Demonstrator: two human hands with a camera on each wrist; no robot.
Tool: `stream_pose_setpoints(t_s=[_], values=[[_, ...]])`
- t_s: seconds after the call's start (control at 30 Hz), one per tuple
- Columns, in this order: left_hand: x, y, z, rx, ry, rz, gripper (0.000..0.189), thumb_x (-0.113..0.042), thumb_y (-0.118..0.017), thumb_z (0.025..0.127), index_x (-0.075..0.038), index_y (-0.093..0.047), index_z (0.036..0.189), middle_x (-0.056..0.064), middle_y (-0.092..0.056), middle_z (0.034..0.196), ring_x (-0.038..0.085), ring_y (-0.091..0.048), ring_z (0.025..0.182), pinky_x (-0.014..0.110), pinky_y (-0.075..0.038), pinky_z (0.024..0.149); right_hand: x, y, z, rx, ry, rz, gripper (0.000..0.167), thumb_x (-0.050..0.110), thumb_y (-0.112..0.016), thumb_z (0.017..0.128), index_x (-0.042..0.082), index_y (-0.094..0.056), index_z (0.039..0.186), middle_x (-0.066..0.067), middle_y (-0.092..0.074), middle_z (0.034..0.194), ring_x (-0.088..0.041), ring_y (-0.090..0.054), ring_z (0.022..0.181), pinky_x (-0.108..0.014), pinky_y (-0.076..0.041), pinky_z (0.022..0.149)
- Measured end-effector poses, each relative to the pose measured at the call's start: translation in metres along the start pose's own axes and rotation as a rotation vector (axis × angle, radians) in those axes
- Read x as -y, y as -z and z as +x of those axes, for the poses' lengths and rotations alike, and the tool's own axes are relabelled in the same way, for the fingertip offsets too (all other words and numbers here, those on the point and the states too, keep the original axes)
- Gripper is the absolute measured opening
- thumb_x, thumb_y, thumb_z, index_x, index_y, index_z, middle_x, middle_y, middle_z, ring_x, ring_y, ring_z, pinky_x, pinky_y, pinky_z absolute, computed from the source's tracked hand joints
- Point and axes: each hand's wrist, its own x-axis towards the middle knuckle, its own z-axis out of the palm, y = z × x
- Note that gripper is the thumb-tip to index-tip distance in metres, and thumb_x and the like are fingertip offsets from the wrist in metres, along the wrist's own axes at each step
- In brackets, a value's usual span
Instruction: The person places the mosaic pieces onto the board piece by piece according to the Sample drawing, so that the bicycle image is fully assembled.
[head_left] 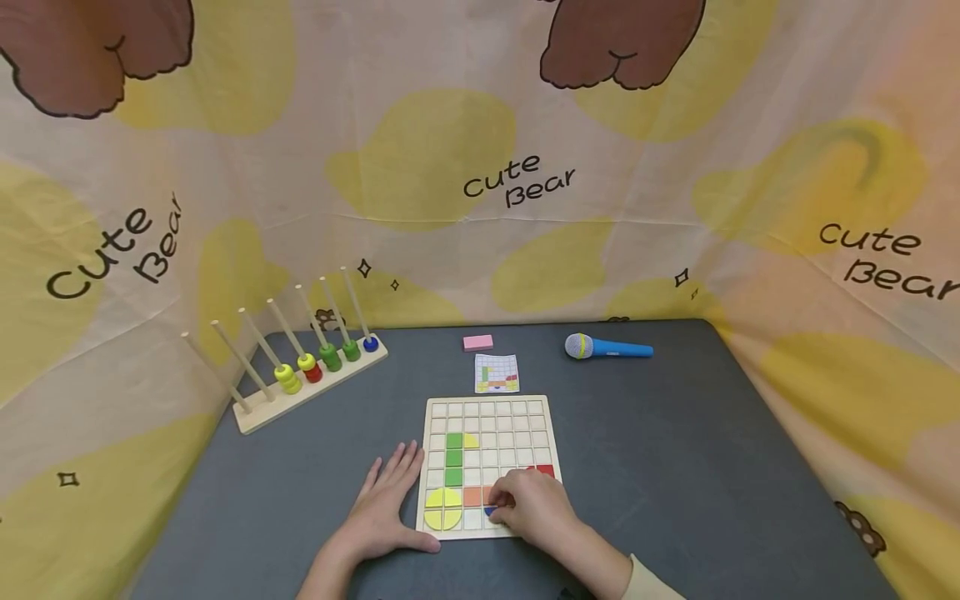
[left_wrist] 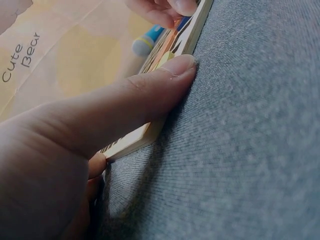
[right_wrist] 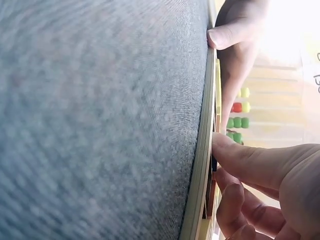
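Note:
A square wooden grid board (head_left: 512,417) lies on the dark table. Its left edge is braced by my left hand (head_left: 385,505), fingers spread and straight, with the thumb (left_wrist: 165,75) at the near corner. Over the lower right part of the board, my right hand (head_left: 536,506) pinches a small blue tile (head_left: 491,511) at the bottom row. The right thumb (right_wrist: 235,152) lies against this tile, and the other fingers are bent. Green squares (head_left: 453,458), yellow quarter-round tiles (head_left: 443,509), orange tiles (head_left: 472,497) and red tiles (head_left: 545,471) sit in the grid; my right hand hides part of it.
Behind the board lies a pattern card (head_left: 497,374), with a pink block (head_left: 477,342) beyond it. A blue toy microphone (head_left: 618,348) lies at the back right. On the left stands a wooden peg rack (head_left: 258,419) with colored beads. Printed cloth surrounds the table.

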Motion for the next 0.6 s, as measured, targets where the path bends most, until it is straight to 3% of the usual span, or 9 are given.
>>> stream_pose_setpoints(t_s=[0.33,0.5,0.6], values=[[-0.001,0.001,0.002,0.006,0.003,-0.009,0.142,-0.082,-0.079,0.053,-0.016,-0.018,0.163,0.002,-0.010,0.171,0.024,-0.004,0.158,0.054,0.003,0.124,-0.002,0.004,0.000,-0.005,-0.007,0.034,0.020,0.025,-0.091,0.071,0.027,-0.074,0.082,0.023,-0.056,0.069,0.006,-0.048,0.063,-0.019,-0.038,0.056],[0.000,0.000,0.001,0.012,0.005,-0.021,0.142,-0.081,-0.080,0.053,-0.015,-0.019,0.163,0.003,-0.010,0.171,0.026,-0.004,0.158,0.056,0.003,0.123,-0.002,0.017,-0.002,-0.036,-0.004,0.048,0.015,0.026,-0.087,0.077,0.023,-0.075,0.086,0.022,-0.055,0.068,0.005,-0.047,0.061,-0.019,-0.038,0.055],[0.003,0.003,-0.001,0.030,-0.014,-0.045,0.135,-0.079,-0.079,0.060,-0.015,-0.019,0.163,0.004,-0.011,0.171,0.027,-0.004,0.158,0.057,0.002,0.123,-0.006,0.032,-0.003,-0.056,-0.010,0.051,0.011,0.029,-0.084,0.082,0.022,-0.077,0.089,0.021,-0.057,0.070,0.004,-0.046,0.061,-0.019,-0.039,0.056]])
